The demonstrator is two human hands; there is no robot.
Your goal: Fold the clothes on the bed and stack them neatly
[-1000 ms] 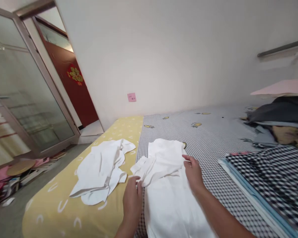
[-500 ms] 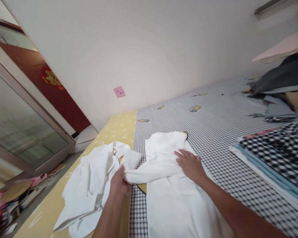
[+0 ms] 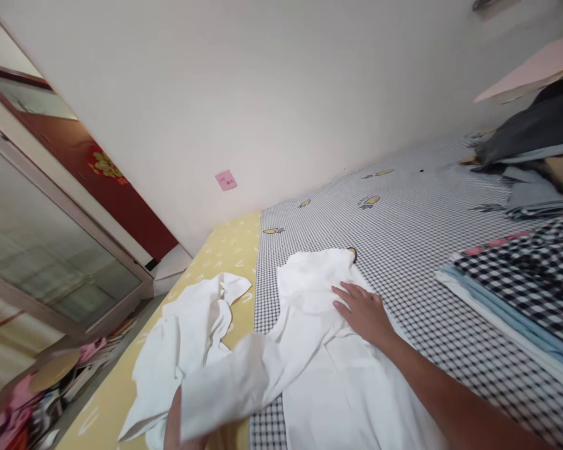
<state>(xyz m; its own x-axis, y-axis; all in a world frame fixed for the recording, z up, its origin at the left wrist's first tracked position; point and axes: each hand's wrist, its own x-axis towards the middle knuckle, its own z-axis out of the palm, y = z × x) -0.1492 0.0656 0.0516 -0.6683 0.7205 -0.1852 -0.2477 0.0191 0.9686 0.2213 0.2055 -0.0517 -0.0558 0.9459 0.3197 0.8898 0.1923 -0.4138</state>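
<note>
Left hand (image 3: 174, 428): mostly hidden, gripping a white sleeve (image 3: 229, 387)
Right hand (image 3: 363, 312): open, flat on a white garment (image 3: 351, 387)
White garments: two
Pink note (image 3: 226, 180): writing unreadable

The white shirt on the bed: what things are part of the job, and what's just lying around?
Part of the job: white shirt, its sleeve, left hand, right hand.

Just lying around: second white cloth, checked cloth, dark bundle.

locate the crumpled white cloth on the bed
In the head view, the crumpled white cloth lies on the yellow sheet at lower left, just left of the white shirt.
</note>
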